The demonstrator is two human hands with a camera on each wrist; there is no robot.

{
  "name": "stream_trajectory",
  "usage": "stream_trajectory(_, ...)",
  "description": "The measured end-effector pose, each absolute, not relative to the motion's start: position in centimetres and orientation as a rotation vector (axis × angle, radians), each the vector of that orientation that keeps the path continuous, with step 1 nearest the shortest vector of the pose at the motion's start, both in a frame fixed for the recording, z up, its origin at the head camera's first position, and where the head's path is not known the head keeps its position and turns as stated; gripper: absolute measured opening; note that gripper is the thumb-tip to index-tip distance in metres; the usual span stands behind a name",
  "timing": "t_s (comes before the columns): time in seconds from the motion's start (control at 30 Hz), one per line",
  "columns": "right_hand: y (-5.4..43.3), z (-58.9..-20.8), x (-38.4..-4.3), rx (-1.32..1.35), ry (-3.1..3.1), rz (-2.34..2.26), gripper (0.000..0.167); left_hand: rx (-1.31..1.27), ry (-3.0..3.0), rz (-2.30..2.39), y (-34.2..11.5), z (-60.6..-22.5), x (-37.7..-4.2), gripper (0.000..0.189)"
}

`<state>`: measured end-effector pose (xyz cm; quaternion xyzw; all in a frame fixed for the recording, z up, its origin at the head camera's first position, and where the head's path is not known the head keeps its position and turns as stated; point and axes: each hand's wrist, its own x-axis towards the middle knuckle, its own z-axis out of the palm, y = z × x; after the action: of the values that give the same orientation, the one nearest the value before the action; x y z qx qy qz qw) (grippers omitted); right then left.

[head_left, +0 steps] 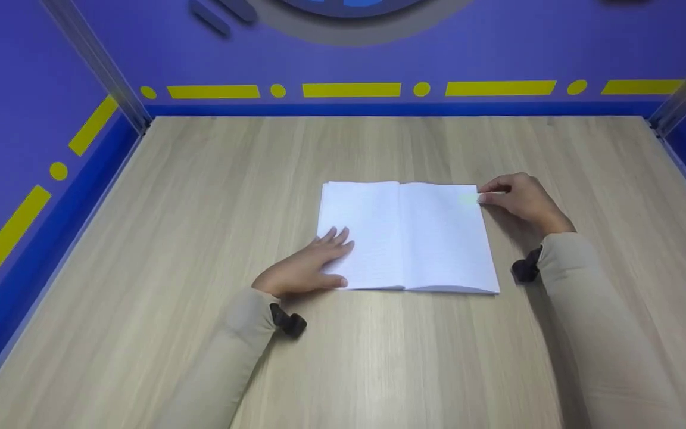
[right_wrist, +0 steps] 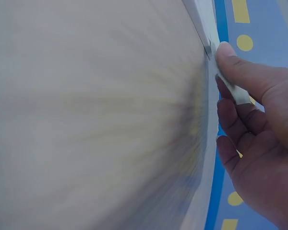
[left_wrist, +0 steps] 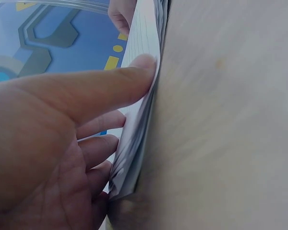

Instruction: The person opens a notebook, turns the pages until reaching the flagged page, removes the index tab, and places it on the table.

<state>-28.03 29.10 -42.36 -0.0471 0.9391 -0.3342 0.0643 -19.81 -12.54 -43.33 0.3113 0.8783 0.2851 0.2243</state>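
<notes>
An open notebook (head_left: pixel 447 238) with lined white pages lies on the table. My left hand (head_left: pixel 310 265) rests on the lower left of its left page, fingers spread; in the left wrist view the thumb lies along the page edge (left_wrist: pixel 151 81). At the upper right edge of the right page, my right hand (head_left: pixel 524 199) pinches a small pale strip, seemingly a sticky note (right_wrist: pixel 240 96), between thumb and fingers. Part of a pale yellow-green patch (head_left: pixel 468 198) shows on the page beside the fingertips. The fingers hide some of the strip.
The wooden table (head_left: pixel 200 196) extends around the notebook on all sides. Blue panels (head_left: pixel 349 59) with yellow dashes and dots stand along its back and sides. A dark wrist device (head_left: pixel 289 322) sits on the left sleeve, and a second one (head_left: pixel 526 267) on the right.
</notes>
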Motion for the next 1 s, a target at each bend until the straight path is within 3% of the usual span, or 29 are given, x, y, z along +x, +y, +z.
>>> stream_trajectory(0.67, 29.2, -42.6, -28.0, -0.154, 2.887, -1.030, 0.024, 0.832, 2.418, 0.801, -12.5, -43.4, -19.9, 0.071)
stream_trajectory(1.0, 30.2, -42.8, -27.7, -0.087, 2.848, -1.117, 0.035, 0.841, 2.422, 0.788, -12.6, -43.3, -19.8, 0.071)
